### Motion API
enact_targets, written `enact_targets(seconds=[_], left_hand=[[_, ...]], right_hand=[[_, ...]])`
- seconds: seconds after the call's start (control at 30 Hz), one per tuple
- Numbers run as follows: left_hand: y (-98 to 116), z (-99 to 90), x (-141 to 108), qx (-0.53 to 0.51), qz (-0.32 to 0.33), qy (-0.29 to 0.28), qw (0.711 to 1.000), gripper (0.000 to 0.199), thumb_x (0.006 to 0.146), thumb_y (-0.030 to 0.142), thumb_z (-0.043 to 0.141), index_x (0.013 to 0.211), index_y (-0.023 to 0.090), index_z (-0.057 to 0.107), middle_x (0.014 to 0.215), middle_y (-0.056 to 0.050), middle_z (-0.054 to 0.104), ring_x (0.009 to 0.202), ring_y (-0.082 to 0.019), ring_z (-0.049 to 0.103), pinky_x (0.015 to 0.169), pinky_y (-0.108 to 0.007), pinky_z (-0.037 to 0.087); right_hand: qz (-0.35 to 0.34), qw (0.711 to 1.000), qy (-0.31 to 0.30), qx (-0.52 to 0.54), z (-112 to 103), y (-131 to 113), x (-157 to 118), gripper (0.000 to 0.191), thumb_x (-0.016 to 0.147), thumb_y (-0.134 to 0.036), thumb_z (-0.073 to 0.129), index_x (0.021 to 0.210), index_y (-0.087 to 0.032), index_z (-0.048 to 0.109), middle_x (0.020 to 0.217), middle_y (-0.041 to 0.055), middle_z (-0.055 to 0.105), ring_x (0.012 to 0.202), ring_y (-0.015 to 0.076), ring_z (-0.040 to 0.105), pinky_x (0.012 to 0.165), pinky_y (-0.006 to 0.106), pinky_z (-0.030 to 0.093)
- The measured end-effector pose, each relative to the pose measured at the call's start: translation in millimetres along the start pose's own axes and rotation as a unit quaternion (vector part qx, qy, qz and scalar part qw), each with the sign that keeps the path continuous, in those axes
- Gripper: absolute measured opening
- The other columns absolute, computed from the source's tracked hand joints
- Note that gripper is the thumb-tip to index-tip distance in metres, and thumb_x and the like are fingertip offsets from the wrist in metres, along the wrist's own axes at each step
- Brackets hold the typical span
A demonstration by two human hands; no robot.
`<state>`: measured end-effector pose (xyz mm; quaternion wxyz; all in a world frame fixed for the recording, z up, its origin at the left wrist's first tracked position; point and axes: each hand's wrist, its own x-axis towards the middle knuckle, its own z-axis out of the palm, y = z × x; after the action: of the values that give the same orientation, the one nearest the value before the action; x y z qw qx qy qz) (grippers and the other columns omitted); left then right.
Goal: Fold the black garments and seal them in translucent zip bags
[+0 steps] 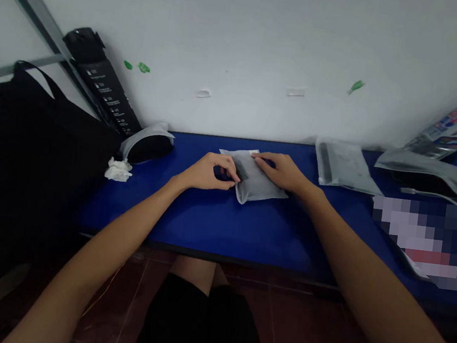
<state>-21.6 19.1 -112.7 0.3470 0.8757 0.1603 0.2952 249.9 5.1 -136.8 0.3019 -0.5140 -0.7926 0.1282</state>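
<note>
A frosted translucent pouch [258, 188] lies on the blue table in front of me, with a dark patterned item showing through near its left side. At the pouch's left edge, the thumb and index finger of my left hand [207, 172] come together in a pinch on the plastic. My right hand [281, 171] rests over the pouch's upper right part, fingers stretched out and pressing lightly on its top. Whether a zip slider sits between my left fingertips is too small to tell.
A second frosted pouch [344, 165] lies to the right, beside another pouch [427, 164] and a white cable [420, 191]. Crumpled tissue [118, 170], a pouch with a black item [151, 143], a tall black box [106, 88] and a black bag [18, 169] stand left.
</note>
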Motion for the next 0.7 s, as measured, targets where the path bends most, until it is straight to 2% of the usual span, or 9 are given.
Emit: enact_targets(seconds=[0.23,0.37,0.53,0.7], left_hand=[[-3.0,-1.2,-0.3,0.022,0.028,0.037,0.999,0.006,0.080,0.021,0.081,0.086,0.022,0.084,0.092,-0.006,0.076,0.083,-0.018,0.071,0.084,-0.037,0.057],[-5.0,-1.4,0.4,0.076,0.045,0.052,0.995,0.005,0.078,0.017,0.079,0.081,0.021,0.081,0.096,-0.006,0.075,0.088,-0.019,0.071,0.088,-0.038,0.057],[-10.1,-4.1,0.4,0.138,0.041,0.082,0.986,0.006,0.077,0.016,0.078,0.078,0.020,0.073,0.101,-0.006,0.074,0.094,-0.020,0.070,0.090,-0.037,0.055],[-14.5,-8.4,-1.3,0.177,0.034,0.087,0.980,0.008,0.079,0.016,0.075,0.077,0.020,0.069,0.094,-0.004,0.076,0.094,-0.020,0.069,0.089,-0.037,0.053]], right_hand=[[0.001,1.000,-0.004,-0.025,-2.1,-2.8,0.0,0.043,0.105,-0.043,0.048,0.126,-0.022,0.079,0.125,0.0070,0.079,0.117,0.0328,0.074,0.104,0.045,0.055],[0.005,0.999,-0.009,-0.043,-2.6,-2.6,0.5,0.041,0.105,-0.042,0.048,0.122,-0.024,0.081,0.118,0.0062,0.081,0.111,0.0322,0.076,0.101,0.045,0.055],[0.007,0.998,-0.007,-0.064,-2.2,-5.3,0.0,0.042,0.105,-0.044,0.048,0.121,-0.024,0.082,0.109,0.0054,0.083,0.100,0.0301,0.078,0.092,0.040,0.056],[0.015,0.996,-0.007,-0.090,-1.5,-7.9,0.1,0.042,0.105,-0.045,0.047,0.116,-0.027,0.083,0.103,0.0041,0.083,0.088,0.0270,0.077,0.086,0.038,0.055]])
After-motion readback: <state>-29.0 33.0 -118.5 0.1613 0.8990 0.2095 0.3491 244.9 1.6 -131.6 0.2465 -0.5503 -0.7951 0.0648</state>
